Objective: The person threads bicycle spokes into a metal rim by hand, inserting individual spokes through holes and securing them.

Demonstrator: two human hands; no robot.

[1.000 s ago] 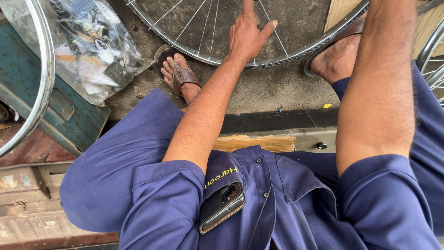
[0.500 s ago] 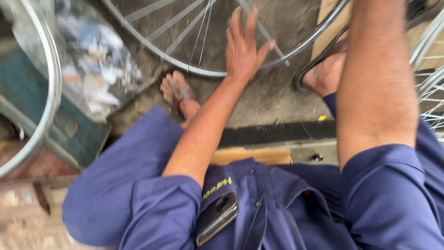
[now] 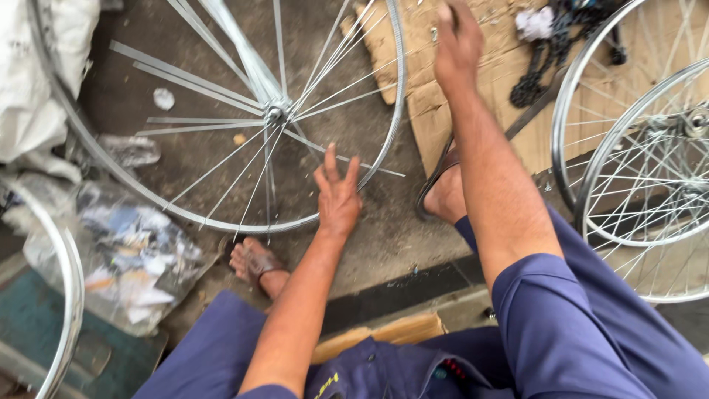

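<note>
A silver bicycle wheel [image 3: 221, 222] lies flat on the dirty floor, its loose spokes fanning out from the hub [image 3: 275, 112]. My left hand [image 3: 336, 196] rests at the wheel's near rim with the fingers spread, holding nothing. My right hand [image 3: 458, 44] reaches far forward over a sheet of brown cardboard [image 3: 502, 74], fingers curled downward and blurred; whether they pinch anything is unclear. A black chain [image 3: 539, 74] lies on the cardboard just right of that hand.
Two more spoked wheels [image 3: 642, 170] overlap at the right. A clear plastic bag of small packets [image 3: 133, 258] and a white sack [image 3: 37, 89] sit at the left, with another rim [image 3: 66, 310] below. My sandalled feet [image 3: 255, 262] flank the wheel.
The view has tipped forward, showing the hub and the cardboard. My right arm has stretched out to the cardboard. My left hand stays at the wheel's rim.
</note>
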